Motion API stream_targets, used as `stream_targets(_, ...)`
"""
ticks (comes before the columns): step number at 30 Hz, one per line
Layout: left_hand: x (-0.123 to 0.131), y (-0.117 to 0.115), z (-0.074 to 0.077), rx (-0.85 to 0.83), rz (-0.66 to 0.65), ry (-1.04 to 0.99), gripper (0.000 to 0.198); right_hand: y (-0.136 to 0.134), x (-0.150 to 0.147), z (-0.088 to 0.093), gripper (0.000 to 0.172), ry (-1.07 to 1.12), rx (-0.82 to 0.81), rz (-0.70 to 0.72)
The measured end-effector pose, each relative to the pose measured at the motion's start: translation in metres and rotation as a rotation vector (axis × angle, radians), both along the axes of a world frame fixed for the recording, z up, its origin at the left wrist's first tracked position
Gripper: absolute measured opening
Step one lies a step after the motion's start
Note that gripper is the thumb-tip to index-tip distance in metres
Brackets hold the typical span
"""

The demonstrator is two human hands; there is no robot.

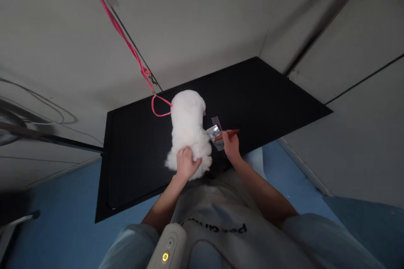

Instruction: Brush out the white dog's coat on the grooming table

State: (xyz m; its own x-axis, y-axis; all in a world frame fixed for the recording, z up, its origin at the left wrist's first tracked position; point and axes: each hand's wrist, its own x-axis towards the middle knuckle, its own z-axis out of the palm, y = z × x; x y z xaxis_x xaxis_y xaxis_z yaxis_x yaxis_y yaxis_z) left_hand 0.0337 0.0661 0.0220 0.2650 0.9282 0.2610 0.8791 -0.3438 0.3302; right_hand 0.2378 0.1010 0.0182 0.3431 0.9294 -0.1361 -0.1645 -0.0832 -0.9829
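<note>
A small white fluffy dog [188, 122] stands on a black table [139, 155], its back toward me and its head pointing away. My left hand [186, 163] rests on the fur of its rump, with the thumb spread from the fingers; the fingertips are partly hidden in the fur. Beside the dog's right flank, my right hand [231, 145] is closed around the orange-brown handle of what looks like a slicker brush [216, 132]. The shiny metallic head of that brush is at the coat's edge, but contact is hard to tell. A purple-edged, partly see-through piece shows at the head.
From an overhead fitting, a pink leash [118, 29] runs down to a loop near the dog's neck. A dark post [72, 143] meets the table's left side. Pale walls [214, 17] stand behind, and blue floor [59, 206] lies below. A grey apron [217, 214] covers my front.
</note>
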Motion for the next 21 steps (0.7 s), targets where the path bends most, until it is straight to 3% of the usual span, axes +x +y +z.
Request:
stream_targets(3,-0.005,-0.006,-0.002,0.052,0.066,-0.086,0.012,-0.002,-0.007,0.003,0.029,-0.040,0.008,0.273)
stream_targets(4,-0.006,-0.007,-0.003,0.063,0.088,-0.114,0.012,-0.001,-0.011,0.005,0.029,-0.047,-0.012,0.304)
stream_targets(8,-0.005,-0.011,-0.005,0.047,0.133,-0.237,0.021,0.003,-0.023,0.008,0.025,-0.103,0.027,0.136)
stream_targets(12,-0.003,-0.013,-0.008,-0.001,0.125,-0.303,0.011,0.000,-0.023,0.011,0.024,-0.060,0.017,0.366)
stream_targets(17,-0.002,-0.016,-0.012,-0.004,0.179,-0.261,0.026,-0.002,-0.007,0.015,0.029,-0.075,-0.016,0.014)
stream_targets(18,-0.002,-0.017,-0.013,-0.003,0.180,-0.260,0.029,-0.004,-0.006,0.016,0.030,-0.076,0.008,0.019)
stream_targets(21,-0.002,-0.018,-0.011,0.014,0.177,-0.236,0.043,-0.011,-0.006,0.019,0.025,-0.131,0.028,0.211)
